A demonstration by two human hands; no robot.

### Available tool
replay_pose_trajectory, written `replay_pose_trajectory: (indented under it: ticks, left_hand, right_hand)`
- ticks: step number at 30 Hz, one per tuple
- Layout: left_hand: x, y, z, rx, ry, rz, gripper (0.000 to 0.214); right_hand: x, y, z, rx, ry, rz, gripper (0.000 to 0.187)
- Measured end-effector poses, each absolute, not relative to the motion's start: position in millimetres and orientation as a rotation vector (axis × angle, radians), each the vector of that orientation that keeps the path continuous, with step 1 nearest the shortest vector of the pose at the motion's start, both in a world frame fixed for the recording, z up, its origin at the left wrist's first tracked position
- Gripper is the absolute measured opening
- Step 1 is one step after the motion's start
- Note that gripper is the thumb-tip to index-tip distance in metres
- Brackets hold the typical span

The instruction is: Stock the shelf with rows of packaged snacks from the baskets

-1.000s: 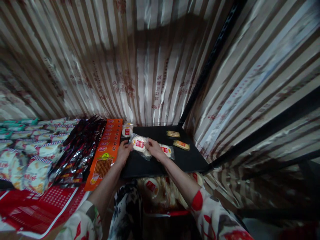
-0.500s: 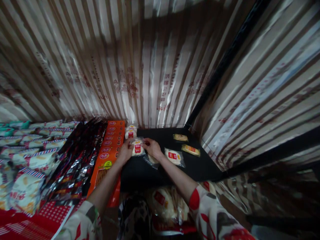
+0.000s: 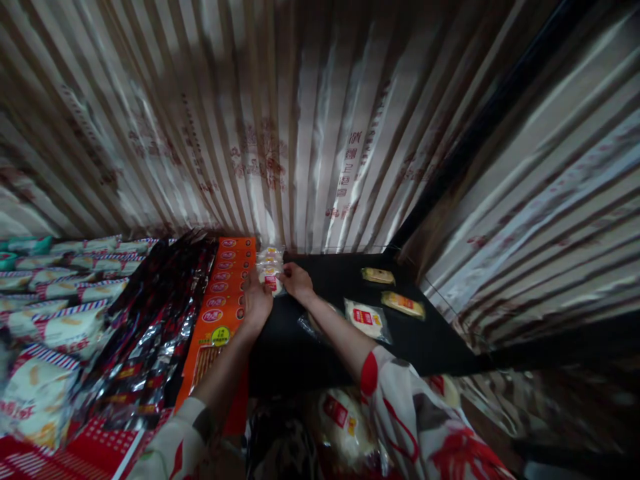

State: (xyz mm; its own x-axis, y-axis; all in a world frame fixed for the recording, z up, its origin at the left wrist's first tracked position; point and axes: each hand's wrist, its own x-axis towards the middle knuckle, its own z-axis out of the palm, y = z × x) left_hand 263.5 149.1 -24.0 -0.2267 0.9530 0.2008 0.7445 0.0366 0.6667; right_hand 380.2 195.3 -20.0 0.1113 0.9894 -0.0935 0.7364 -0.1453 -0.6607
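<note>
A clear packet (image 3: 271, 284) with a white round food and a red label lies at the front of a short overlapping row of like packets (image 3: 271, 256) on the black shelf. My left hand (image 3: 258, 301) is at its left side, fingers curled at the edge. From the right, my right hand (image 3: 299, 283) pinches the packet's other edge between thumb and fingers. Under my right forearm another clear packet (image 3: 315, 323) is partly hidden. A white packet with a red label (image 3: 367, 319) lies flat to the right.
Two small yellow packets (image 3: 403, 304) lie farther right on the black shelf (image 3: 295, 367). Left of my hands are orange packs (image 3: 215, 303), dark shiny packs (image 3: 155, 320) and several white snack bags (image 3: 65, 327). A corrugated wall (image 3: 280, 133) rises behind. A large clear bag (image 3: 345, 420) is below the shelf's front edge.
Both hands have moved the packet back, towards the wall, and set it against the packet row. The view has shifted slightly, so the shelf goods appear displaced.
</note>
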Motion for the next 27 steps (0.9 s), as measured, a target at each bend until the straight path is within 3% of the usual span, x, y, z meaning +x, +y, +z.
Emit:
replay_pose_trajectory:
  ticks: [10, 18, 22, 27]
  left_hand:
    - [262.9, 150.8, -47.2, 2.009, 2.001, 0.87, 0.039]
    - [271.7, 127.8, -32.2, 2.155, 2.0, 0.861, 0.039]
    - [298.1, 90.5, -26.1, 2.275, 1.682, 0.748, 0.035]
    - [332.1, 49.9, -29.6, 2.421, 1.458, 0.439, 0.054]
  right_hand:
    - [377.1, 201.6, -27.6, -1.961, -1.76, 0.729, 0.032]
    - [428.3, 149.4, -13.0, -1.791, -1.862, 0.395, 0.029]
    - [466.1, 108.5, -9.8, -1.782, -2.036, 0.277, 0.028]
    - [474.1, 66.6, -12.4, -1.701, -2.285, 0.28, 0.032]
